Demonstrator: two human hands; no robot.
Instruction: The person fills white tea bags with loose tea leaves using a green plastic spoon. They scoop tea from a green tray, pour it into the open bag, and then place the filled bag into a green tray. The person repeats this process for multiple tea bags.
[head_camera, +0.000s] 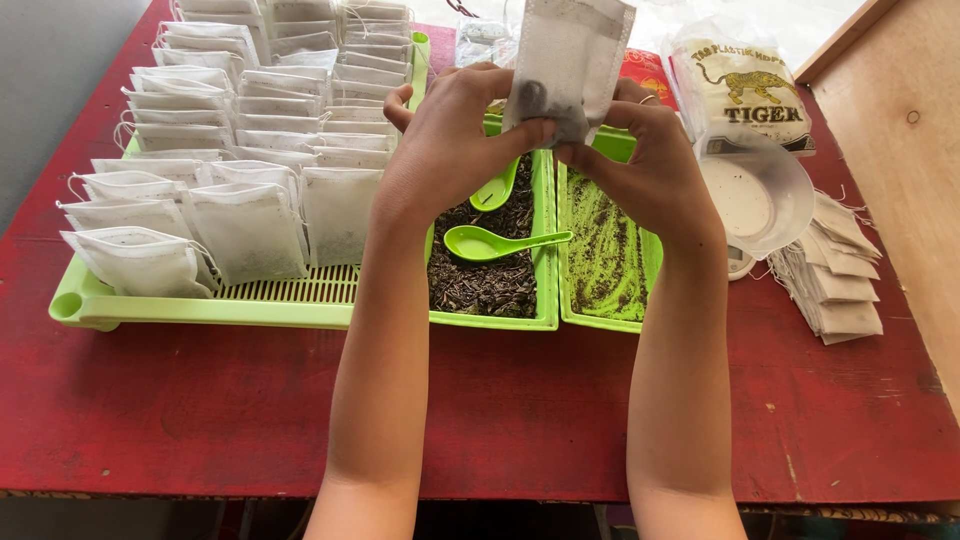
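White filter bag (568, 55) is pinched at its lower edge by left hand (455, 140) and right hand (650, 160), fingers closed tight.

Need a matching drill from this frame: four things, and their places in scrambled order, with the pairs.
Things:
1. green spoon
2. filter bag with dark clump
3. stack of empty bags
4. rows of filled bags

Places:
A. slotted green tray, left
B. red table, far right
C. on loose tea leaves in middle tray
D. pinched between left hand and right hand

Pairs: 1-C, 2-D, 3-B, 4-A
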